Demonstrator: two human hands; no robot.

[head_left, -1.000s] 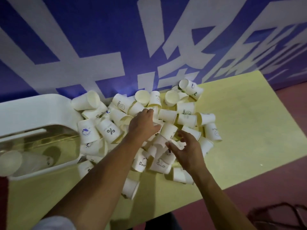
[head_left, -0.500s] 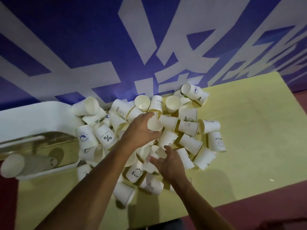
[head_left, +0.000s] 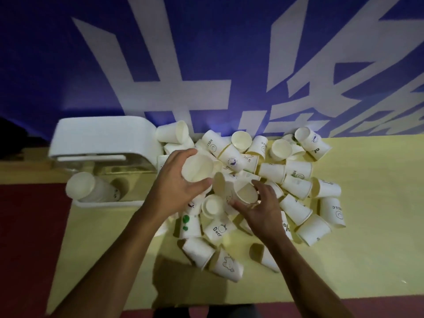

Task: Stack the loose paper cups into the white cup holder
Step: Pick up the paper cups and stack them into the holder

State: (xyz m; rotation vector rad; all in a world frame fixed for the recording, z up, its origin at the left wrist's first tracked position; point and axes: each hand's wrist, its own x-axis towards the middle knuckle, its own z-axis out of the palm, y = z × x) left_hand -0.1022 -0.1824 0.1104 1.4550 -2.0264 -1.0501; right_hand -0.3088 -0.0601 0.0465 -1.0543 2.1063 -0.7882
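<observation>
The loose paper cups [head_left: 296, 177] lie heaped on the yellow table [head_left: 371, 203] against the blue banner [head_left: 206, 53], most tipped on their sides with mouths pointing every which way, so each one likely needs turning before it will nest. Just left of the heap, touching its edge, sits the white cup holder [head_left: 101, 136], lying on its side with a clear window, and a nested column of cups [head_left: 91, 188] pokes out of its near end, mouth toward me (a start has plainly been made, though the bulk of the pile is untouched). The left hand [head_left: 176, 187] is curled about halfway closed around one cup [head_left: 198, 168], thumb below and fingers over the top, the open mouth turned up and toward the person, a grip that looks meant for receiving another cup inside it. The right hand [head_left: 261, 210] is cupped more loosely beneath a second cup [head_left: 245, 193], fingers spread around its rim; I judge it has hold, though the grip is lighter. The two cups sit just beside one another, not yet nested.
</observation>
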